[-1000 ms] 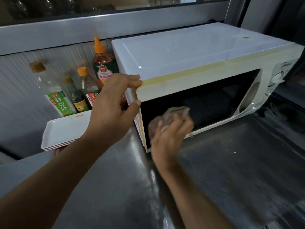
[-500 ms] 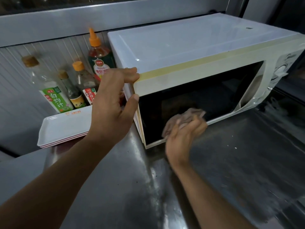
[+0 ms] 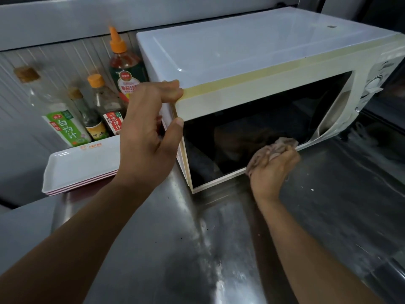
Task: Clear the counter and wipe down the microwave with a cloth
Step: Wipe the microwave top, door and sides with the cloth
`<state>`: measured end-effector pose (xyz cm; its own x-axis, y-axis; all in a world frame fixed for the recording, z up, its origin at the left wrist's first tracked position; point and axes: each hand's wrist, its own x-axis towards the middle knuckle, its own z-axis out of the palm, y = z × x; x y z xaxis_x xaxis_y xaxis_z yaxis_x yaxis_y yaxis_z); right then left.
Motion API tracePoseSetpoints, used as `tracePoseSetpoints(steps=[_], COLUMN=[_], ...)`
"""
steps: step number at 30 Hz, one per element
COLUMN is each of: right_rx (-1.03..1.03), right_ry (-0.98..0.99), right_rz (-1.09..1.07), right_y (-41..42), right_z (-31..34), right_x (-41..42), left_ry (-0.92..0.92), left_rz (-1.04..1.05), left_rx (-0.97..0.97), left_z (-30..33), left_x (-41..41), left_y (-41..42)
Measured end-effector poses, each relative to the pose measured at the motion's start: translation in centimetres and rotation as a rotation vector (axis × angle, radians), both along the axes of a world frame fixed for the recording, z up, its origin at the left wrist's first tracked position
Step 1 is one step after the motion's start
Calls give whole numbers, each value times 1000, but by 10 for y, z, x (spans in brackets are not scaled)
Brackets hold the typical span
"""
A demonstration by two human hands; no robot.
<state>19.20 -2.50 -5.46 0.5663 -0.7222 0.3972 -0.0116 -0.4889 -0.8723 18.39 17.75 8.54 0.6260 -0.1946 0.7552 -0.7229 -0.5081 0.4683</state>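
Step in hand: wiping the microwave (image 3: 252, 93) door glass. The right hand (image 3: 271, 170) has its fingers curled round a bunched cloth (image 3: 278, 148), pressing it on the lower edge of the dark window, toward the handle side. The left hand (image 3: 149, 132) clamps the front top-left corner of the case, fingers over the top edge and thumb on the door face, bracing the unit.

To do it well, probably: keep the brace firm so the case doesn't skid on the steel counter (image 3: 197, 249), run overlapping passes along the glass, then the bottom door frame and the control panel at right (dials look raised, so work around them). The cloth is wadded; a flatter fold would likely cover more and streak less.

Around: white trays (image 3: 81, 165) are stacked just left of the microwave, with four sauce bottles behind them against the wall: green-label bottle (image 3: 63, 126), small dark bottle (image 3: 89, 119), orange-cap bottle (image 3: 107, 108), tall orange-nozzle bottle (image 3: 125, 69). The last of these stands close to the left side panel; wiping that side likely means shifting it and the trays first. A few white specks lie on the counter at right. The microwave's top is unobstructed.
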Motion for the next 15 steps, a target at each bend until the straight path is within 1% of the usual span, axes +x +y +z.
tracePoseSetpoints(steps=[2,4,6,8,10,11,13,15], right_rx=[65,75,69,108,194,192,176,225], right_ry=[30,50,27,-6,-8,0,40,56], right_rz=[-37,-14,21,55,79,76,19,-42], right_y=[20,63,105,120,107,94,63,32], right_z=[-3,-11,-21,-26,-27,-27,-26,-23], right_x=[-2,-14,-27,-31,-25,-22,-13,-3], left_ry=[6,4,-5,-18,-41,-54,-79,-93], left_rz=[-1,4,13,22,14,7,-7,-15], left_rx=[-14,-13,-3,3,15,18,15,7], left_z=[1,1,1,1,1,0,-2,-4], left_x=[-1,-2,-2,-1,-1,0,2,3], left_y=[0,0,-1,-1,-1,0,-1,-1])
